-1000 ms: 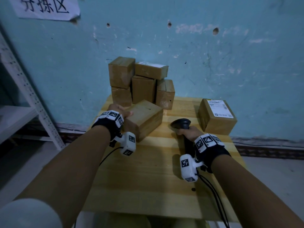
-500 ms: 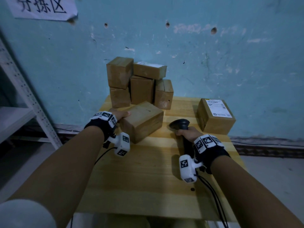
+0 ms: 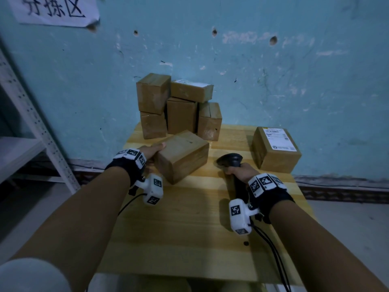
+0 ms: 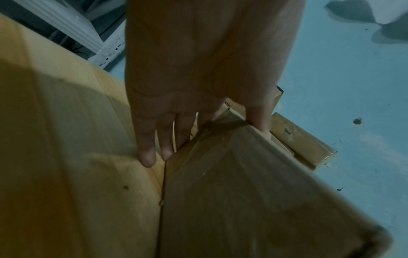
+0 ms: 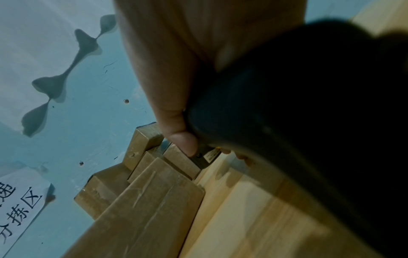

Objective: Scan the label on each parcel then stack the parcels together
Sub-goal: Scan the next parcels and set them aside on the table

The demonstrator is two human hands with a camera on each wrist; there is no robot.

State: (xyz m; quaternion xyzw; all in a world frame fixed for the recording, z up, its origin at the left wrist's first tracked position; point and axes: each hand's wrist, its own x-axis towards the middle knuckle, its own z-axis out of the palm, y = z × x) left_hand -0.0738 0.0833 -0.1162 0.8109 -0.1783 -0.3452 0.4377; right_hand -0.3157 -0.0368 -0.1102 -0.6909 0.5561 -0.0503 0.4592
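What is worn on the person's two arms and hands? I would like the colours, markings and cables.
Both forearms are bare. Each wrist has a black wrist strap carrying white blocks printed with black square markers. A white camera unit with the same markers hangs under the left wrist, another white camera unit under the right. Thin black cables trail from them. The left hand and right hand are ungloved.

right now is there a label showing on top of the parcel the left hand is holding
No, the top of the held parcel is bare brown cardboard in the head view, while the parcel on the right shows a white label.
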